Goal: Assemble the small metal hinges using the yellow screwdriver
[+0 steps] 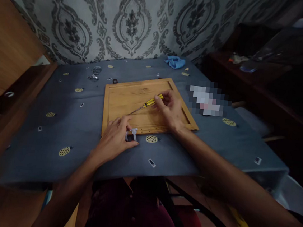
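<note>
A wooden cabinet door (134, 97) with a raised frame lies flat on the cloth-covered table. My right hand (170, 110) is closed around the yellow handle of a screwdriver (152, 101) above the door. The thin shaft slants down to the left, its tip close to the fingers of my left hand (113, 136). At the door's near edge, the left hand is closed on a small metal hinge (134, 134), its thumb below the part that sticks out toward me. The left fingers hide where the hinge meets the wood.
Small metal pieces (94, 75) lie behind the door on the left, and a small black piece (115, 81) is at its far edge. A blue cloth (175, 62) rests at the back. To the right is a blurred-out item (207, 100). A patterned curtain (134, 21) hangs behind the table.
</note>
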Motion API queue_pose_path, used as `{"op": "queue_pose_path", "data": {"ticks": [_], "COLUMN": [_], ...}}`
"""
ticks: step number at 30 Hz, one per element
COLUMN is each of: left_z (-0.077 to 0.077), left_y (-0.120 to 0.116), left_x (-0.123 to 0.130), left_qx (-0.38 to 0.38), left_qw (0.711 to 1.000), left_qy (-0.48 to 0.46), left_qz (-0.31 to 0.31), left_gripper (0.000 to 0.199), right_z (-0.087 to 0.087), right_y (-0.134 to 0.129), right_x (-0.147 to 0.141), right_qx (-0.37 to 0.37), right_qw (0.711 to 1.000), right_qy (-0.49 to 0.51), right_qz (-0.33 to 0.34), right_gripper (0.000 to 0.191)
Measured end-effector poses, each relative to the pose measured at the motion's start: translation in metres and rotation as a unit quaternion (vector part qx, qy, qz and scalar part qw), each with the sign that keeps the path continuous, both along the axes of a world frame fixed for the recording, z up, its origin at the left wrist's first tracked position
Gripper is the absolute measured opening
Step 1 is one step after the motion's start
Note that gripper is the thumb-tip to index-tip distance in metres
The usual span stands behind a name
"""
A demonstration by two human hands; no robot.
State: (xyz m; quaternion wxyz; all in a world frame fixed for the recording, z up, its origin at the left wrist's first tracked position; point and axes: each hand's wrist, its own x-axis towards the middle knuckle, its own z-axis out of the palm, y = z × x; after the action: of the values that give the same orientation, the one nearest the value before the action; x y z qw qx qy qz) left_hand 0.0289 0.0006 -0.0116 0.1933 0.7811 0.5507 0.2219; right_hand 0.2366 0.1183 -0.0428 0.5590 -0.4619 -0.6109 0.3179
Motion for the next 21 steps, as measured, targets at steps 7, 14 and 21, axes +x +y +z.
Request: {"op": "queue_pose_path", "data": {"ticks": [7, 14, 21], "left_z": [0.001, 0.000, 0.001], "left_y": [0.000, 0.000, 0.000], "left_x": [0.001, 0.000, 0.002], "left_qx": [-0.003, 0.001, 0.003], "left_qw": [1.000, 1.000, 1.000], "left_qy": [-0.010, 0.002, 0.008], "left_qz": [0.000, -0.001, 0.000], "left_gripper": [0.071, 0.069, 0.071], "right_z": [-0.009, 0.003, -0.006], "right_y": [-0.013, -0.062, -0.075], "right_x": [0.020, 0.011, 0.008], "right_qx": [0.045, 0.242, 0.288], "right_qw": [0.975, 0.908, 0.861], "right_qy": [-0.209, -0.299, -0.341], "right_qz": [-0.064, 0.163, 0.244], "right_gripper": [0.013, 0.023, 0.028]}}
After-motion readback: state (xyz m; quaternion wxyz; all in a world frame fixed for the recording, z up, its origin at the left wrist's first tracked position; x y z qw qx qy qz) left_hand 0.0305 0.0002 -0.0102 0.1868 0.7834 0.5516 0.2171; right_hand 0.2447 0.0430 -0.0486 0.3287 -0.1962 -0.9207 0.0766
